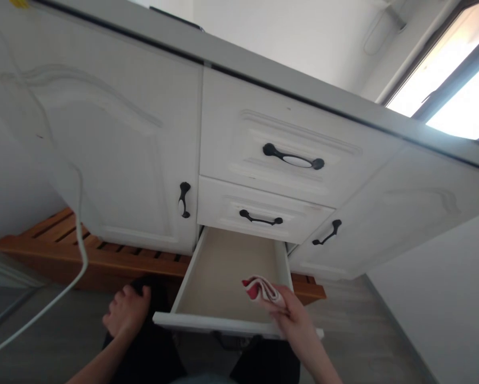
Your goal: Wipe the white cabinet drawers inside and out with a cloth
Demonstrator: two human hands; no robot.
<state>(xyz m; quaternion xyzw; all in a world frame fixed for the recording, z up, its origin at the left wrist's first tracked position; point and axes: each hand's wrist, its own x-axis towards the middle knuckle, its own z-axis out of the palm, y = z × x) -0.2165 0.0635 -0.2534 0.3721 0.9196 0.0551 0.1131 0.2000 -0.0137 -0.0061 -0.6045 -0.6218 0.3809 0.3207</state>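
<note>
A white drawer (235,266) is pulled out at the bottom of the white cabinet, and its beige inside shows. Over its front right part, my right hand (289,314) grips a folded red and white cloth (263,290) between thumb and fingers. My left hand (128,310) rests on my dark-clad knee, left of the drawer, its fingers bent over the knee and its thumb apart. It holds nothing that shows.
Two closed drawers (259,213) with dark handles sit above the open one, between cabinet doors (119,149). A slatted wooden bench (103,261) stands low behind. A white cable (79,240) hangs at left.
</note>
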